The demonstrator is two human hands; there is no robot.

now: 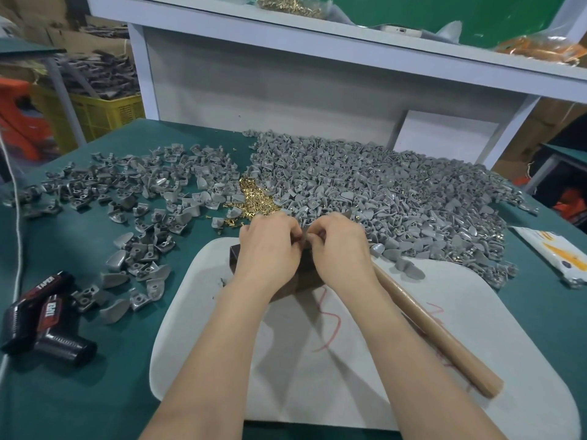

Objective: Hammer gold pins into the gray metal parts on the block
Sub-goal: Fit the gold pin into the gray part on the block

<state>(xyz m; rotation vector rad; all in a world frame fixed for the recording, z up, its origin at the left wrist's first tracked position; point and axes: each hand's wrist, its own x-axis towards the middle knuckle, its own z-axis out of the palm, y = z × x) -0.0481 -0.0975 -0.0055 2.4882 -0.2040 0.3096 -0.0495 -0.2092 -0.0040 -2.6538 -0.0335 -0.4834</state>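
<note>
Both hands meet over a dark block [235,256] that stands on a white mat [365,360]. My left hand [270,246] and my right hand [341,246] have curled fingers and pinch a small gray metal part [305,241] between them on top of the block. Whether a pin is held too is hidden by the fingers. A small heap of gold pins [255,198] lies just beyond the hands. The wooden hammer handle [438,331] lies on the mat under my right wrist, its head hidden.
A large pile of gray parts [397,192] covers the green table at back right. A looser scatter of gray parts [133,192] lies at left. Two black tape dispensers [44,315] sit near the left front edge, a plastic packet [556,249] at right, a shelf behind.
</note>
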